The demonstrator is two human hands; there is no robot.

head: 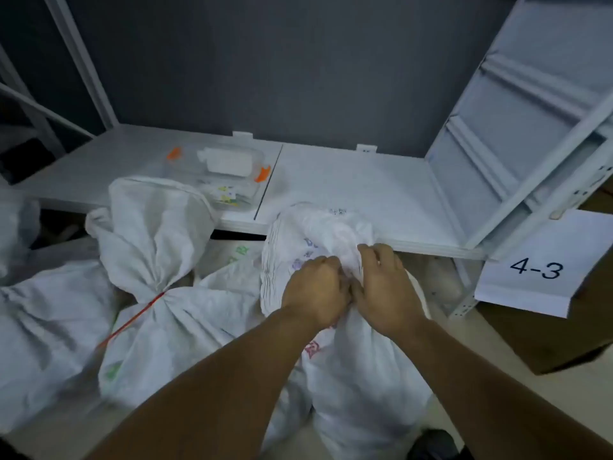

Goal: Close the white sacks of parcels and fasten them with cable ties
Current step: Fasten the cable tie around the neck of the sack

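A long white shelf board (348, 180) runs across the middle of the view against a dark grey wall, with a pale metal rack frame (517, 111) leaning at 2 o'clock. Below the board's front edge lie the white sacks. The open sack (358, 376) stands at 6 o'clock, just in front of the person, its bunched mouth fanning up against the board's edge. At 8 o'clock, touching it, lies a tied sack (172, 330) with its gathered top flaring towards 10 o'clock. Another white sack (43, 320) fills the 9 o'clock edge.

A brown cardboard box (544, 336) sits at 4 o'clock, and a white sheet printed "4-3" (537, 270) hangs over it at 3 o'clock. On the board at 11 o'clock is a clear plastic box (229, 174) with orange clips; its contents are too blurred to name.

Both hands meet at the open sack's neck, just below centre. The left hand (315, 290) is clenched round the gathered fabric, and the right hand (386, 290), touching it at its 3 o'clock side, curls its fingers into the same bunch.

A red cable tie (136, 318) cinches the tied sack's neck, its tail pointing to 8 o'clock.
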